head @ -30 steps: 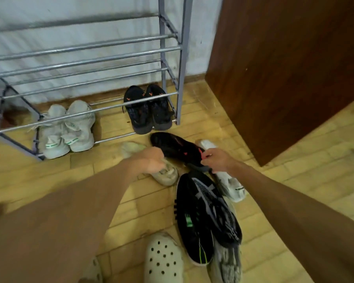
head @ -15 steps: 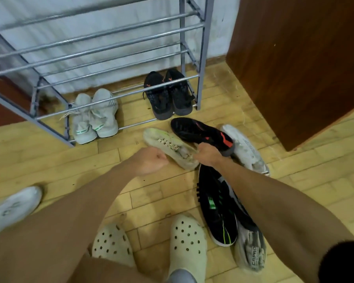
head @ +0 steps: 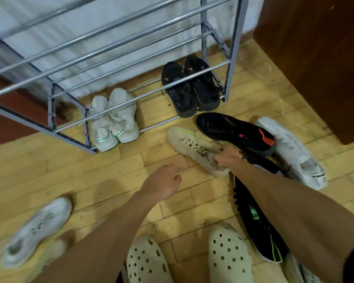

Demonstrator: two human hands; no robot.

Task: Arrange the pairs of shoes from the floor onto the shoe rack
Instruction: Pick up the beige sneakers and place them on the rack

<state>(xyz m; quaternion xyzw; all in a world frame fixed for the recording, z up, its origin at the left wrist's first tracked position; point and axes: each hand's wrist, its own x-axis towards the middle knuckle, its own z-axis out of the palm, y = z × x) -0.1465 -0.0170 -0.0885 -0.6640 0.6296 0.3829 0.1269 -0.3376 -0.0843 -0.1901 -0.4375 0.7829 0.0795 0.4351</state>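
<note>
A grey metal shoe rack [head: 232,58] stands against the wall. Its lowest tier holds a white pair [head: 112,119] and a black pair [head: 190,86]. On the floor in front lies a beige lace-up shoe [head: 190,147]; my right hand [head: 228,157] grips its heel end. A black shoe with a red mark [head: 233,131] lies just behind that hand, partly resting on other shoes. My left hand [head: 164,180] hovers over the bare floor with its fingers curled and nothing in it. A white shoe [head: 37,227] lies alone at the lower left.
A worn white shoe [head: 290,152] and a black shoe with green stripes [head: 260,221] lie under and beside my right forearm. My feet wear pale perforated clogs [head: 229,254]. A dark wooden cabinet [head: 315,58] stands at the right. The upper rack tiers hold nothing.
My left hand has let go of the beige shoe and drawn back toward me. My right hand has moved from the black red-marked shoe to the beige shoe's heel. The camera has tilted down.
</note>
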